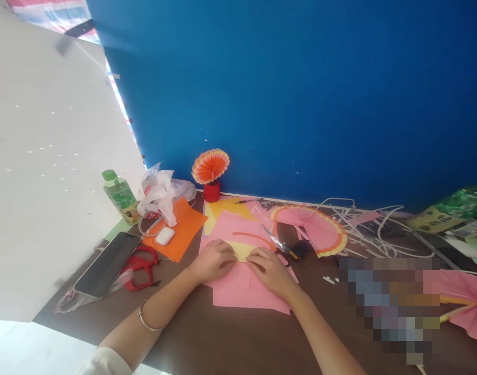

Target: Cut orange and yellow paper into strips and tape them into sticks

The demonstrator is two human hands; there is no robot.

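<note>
**Yellow paper pinned under both hands on the pink sheets**

Yellow paper point(242, 250), a small piece, lies on top of a stack of pink sheets point(248, 294) near the table's middle. Left hand point(213, 259) presses on its 9 o'clock edge, fingers curled down flat; right hand point(270, 270) presses at its 3 o'clock edge, fingertips on the paper. Neither hand grips anything, both lie palm-down w/ fingers close together. Looks like a fold is being pressed, but the fingers hide the crease, so can't tell. Left wrist wears a thin bracelet point(147, 323).

Scissors point(280, 244) lie just beside the right hand at 1 o'clock, on the pink. Pleated pink fan point(314, 229) w/ orange-yellow rim sits further out at 2 o'clock. Small orange fan in a red cup point(211, 179) stands at 12 o'clock against the blue wall point(301, 94). Orange sheet point(181, 232) at 10 o'clock carries a white earbud case point(164, 236). Phone point(107, 264) and red strap point(140, 268) lie at 9 o'clock; green bottle point(121, 195) and crumpled plastic bag point(162, 192) behind them. White paper strips point(363, 229) scatter at 2 o'clock on the brown table point(230, 338).
</note>
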